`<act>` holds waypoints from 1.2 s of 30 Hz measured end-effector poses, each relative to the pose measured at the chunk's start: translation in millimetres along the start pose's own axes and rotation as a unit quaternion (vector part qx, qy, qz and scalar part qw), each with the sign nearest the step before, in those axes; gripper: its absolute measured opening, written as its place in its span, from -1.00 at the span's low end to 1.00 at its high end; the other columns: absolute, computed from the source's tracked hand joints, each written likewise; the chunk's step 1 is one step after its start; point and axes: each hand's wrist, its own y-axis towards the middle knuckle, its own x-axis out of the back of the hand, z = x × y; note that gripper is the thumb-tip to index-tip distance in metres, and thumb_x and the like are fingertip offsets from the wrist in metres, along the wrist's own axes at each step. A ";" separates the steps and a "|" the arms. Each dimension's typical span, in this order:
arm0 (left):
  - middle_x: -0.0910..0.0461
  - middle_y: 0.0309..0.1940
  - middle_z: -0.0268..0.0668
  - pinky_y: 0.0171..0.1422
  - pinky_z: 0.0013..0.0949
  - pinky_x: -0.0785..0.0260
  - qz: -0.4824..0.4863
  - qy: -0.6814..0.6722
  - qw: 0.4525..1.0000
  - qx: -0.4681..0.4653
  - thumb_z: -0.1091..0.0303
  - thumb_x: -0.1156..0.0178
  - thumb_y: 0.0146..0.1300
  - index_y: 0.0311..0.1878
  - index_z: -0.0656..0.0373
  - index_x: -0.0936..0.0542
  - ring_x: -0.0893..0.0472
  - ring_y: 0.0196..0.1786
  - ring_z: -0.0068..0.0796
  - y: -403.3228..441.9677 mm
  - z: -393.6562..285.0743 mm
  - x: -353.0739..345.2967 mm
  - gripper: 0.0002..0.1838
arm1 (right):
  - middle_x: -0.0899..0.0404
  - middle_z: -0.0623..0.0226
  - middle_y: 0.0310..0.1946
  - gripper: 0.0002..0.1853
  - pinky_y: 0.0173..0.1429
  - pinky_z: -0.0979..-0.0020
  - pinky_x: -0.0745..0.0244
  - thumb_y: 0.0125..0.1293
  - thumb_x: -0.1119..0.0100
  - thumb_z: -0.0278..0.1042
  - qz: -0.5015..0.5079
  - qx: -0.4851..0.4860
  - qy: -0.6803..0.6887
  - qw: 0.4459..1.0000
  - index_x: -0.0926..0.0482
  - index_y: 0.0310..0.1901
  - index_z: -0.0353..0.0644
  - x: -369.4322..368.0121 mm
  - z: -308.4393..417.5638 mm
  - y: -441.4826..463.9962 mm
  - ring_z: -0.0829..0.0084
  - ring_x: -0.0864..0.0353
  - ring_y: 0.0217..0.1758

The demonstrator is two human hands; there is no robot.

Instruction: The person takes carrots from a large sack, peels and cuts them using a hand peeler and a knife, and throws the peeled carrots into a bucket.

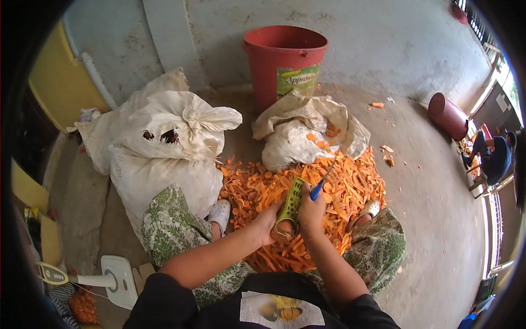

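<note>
My left hand [268, 223] is closed around the lower part of a green perforated holder [293, 202]. At the holder's lower end, against that hand, is a brownish-orange rounded piece [284, 228], partly hidden. My right hand [311, 213] grips a knife by its blue handle [316, 189], the thin blade pointing up and to the right. This hand is right beside the holder; whether it touches it I cannot tell. Under and around both hands spreads a large heap of cut orange carrot pieces [350, 183].
Full white sacks [164, 164] stand at the left. Behind the heap lie an open sack [290, 143] and a red bucket [266, 77]. A scale [119, 281] is at lower left. At far right are a tipped bucket [446, 116] and a seated person [496, 159].
</note>
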 end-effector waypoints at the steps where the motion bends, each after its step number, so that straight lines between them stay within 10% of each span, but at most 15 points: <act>1: -0.52 -0.19 -0.27 -0.13 -0.25 -0.45 0.028 -0.042 0.999 0.003 0.08 0.28 0.35 0.00 0.11 -0.37 -0.55 -0.22 -0.40 -1.7 1.1 0.7 -0.62 | -0.30 0.46 -0.71 -0.68 -0.53 0.49 -0.19 0.30 0.04 -0.22 -0.004 -0.002 -0.001 1.000 -0.36 -0.52 -0.27 0.5 -0.5 -1.5 0.65 -0.20 -0.64; 10: -0.52 -0.24 -0.26 -0.17 -0.30 -0.44 -0.027 0.132 0.990 0.033 -0.01 0.27 0.34 -0.07 0.17 -0.42 -0.55 -0.22 -0.40 -12.1 1.3 -1.2 -0.55 | -0.37 0.38 -0.68 -0.71 -0.52 0.42 -0.22 0.32 0.08 -0.22 -0.084 0.143 -0.144 0.975 -0.44 -0.40 -0.30 8.5 -22.8 23.5 0.55 -0.25 -0.64; 15: -0.52 -0.25 -0.28 -0.16 -0.38 -0.43 -0.031 0.212 0.973 0.082 -0.03 0.22 0.33 -0.04 0.18 -0.41 -0.55 -0.28 -0.47 -22.8 -0.6 -17.9 -0.54 | -0.39 0.40 -0.69 -0.72 -0.60 0.47 -0.31 0.32 0.09 -0.21 -0.291 0.027 0.037 0.956 -0.47 -0.41 -0.23 84.5 -38.1 123.7 0.55 -0.39 -0.68; 24: -0.53 -0.24 -0.25 -0.21 -0.27 -0.48 0.038 0.038 0.999 0.005 0.03 0.28 0.35 -0.02 0.18 -0.38 -0.58 -0.28 -0.38 7.8 -3.0 17.8 -0.57 | -0.40 0.22 -0.66 -0.68 -0.47 0.42 -0.27 0.30 0.06 -0.17 0.005 0.113 -0.152 0.982 -0.43 -0.40 -0.30 -0.4 -1.2 -5.4 0.48 -0.31 -0.62; 30: -0.52 -0.23 -0.20 -0.21 -0.31 -0.47 0.012 0.269 0.957 0.111 -0.02 0.29 0.35 0.02 0.24 -0.36 -0.56 -0.23 -0.41 -19.2 -2.7 2.5 -0.50 | -0.42 0.28 -0.66 -0.70 -0.53 0.37 -0.28 0.32 0.09 -0.20 -0.198 0.159 -0.111 0.961 -0.45 -0.40 -0.28 37.2 -35.8 89.0 0.48 -0.37 -0.66; 36: -0.47 -0.32 -0.20 -0.33 -0.29 -0.47 0.033 0.145 0.986 0.081 -0.07 0.26 0.32 -0.01 0.18 -0.36 -0.54 -0.34 -0.37 1.0 -7.5 18.5 -0.50 | -0.30 0.45 -0.72 -0.66 -0.59 0.50 -0.17 0.32 0.12 -0.20 -0.161 0.061 -0.008 0.985 -0.36 -0.57 -0.19 39.1 -11.5 78.8 0.65 -0.20 -0.70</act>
